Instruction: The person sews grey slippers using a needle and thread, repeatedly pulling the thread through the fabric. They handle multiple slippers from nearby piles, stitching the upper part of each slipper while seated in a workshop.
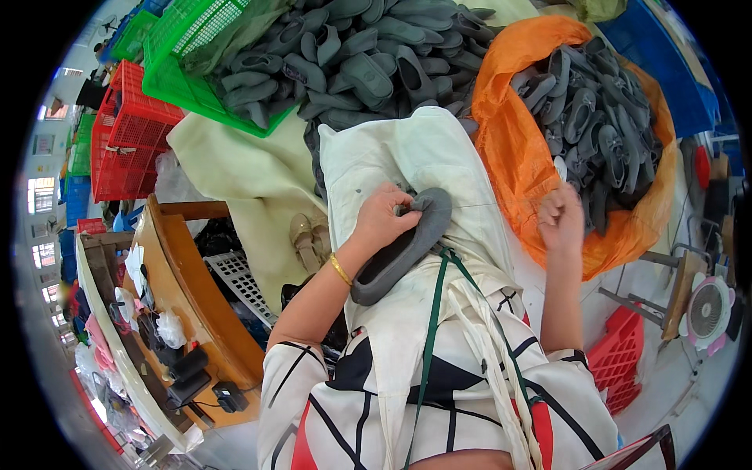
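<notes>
My left hand [389,217] grips a dark grey cloth slip-on shoe [403,249] by its upper edge, with thumb and fingers pinched over the rim. The shoe lies tilted across my lap, its opening turned up, on a white cloth apron [407,160]. A fine dark thread [475,205] runs from the shoe toward my right hand [561,217]. That hand is raised off to the right, beside an orange sack, with its fingers closed in a pinch. Whether a needle is in those fingers is too small to tell.
Grey shoes [368,74] lie heaped ahead, partly in a green crate [200,59]. The orange sack [501,141] at right holds more. Red crates [129,129], a wooden desk [207,313], tan shoes [311,239], a stool [680,294] and a fan [707,315] stand around me.
</notes>
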Tool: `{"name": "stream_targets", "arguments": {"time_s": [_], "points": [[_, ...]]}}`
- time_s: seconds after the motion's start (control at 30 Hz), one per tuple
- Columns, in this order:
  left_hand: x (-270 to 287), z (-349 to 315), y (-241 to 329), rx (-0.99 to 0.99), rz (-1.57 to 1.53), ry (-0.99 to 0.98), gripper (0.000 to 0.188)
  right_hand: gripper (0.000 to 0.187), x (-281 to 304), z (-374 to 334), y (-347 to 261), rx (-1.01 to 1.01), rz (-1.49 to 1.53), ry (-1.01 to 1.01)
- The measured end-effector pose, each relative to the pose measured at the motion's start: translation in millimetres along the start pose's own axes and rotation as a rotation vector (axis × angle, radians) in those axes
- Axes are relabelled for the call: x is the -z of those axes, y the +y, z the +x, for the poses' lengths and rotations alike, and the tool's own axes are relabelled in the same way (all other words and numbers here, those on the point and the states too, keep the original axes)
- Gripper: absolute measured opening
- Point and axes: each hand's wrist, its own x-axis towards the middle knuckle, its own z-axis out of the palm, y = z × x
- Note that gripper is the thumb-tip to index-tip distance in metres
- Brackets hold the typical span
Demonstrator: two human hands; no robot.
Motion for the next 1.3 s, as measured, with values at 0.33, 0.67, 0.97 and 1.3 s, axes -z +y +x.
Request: {"name": "stream_targets", "arguments": {"time_s": [0.33, 0.67, 0.97, 1.3], "points": [[16, 1, 21, 0.112, 0.026, -0.078, 0.024, 0.016, -59, -113, -104, 0.394, 0.112, -0.893], [6, 0, 44, 0.182, 0.091, -0.256, 0.031, 0.011, -95, -87, -96, -0.104, -0.124, -1.930], [29, -4, 22, 0.680, -1.076, -0.367, 0.016, 0.006, -59, -56, -6, -0.236, -0.822, -0.838], [28, -20, 51, 0.103, -0.010, -0.124, 0.013, 0.007, -110, -24, 97, 0.888, -1.647, -0.865]]}}
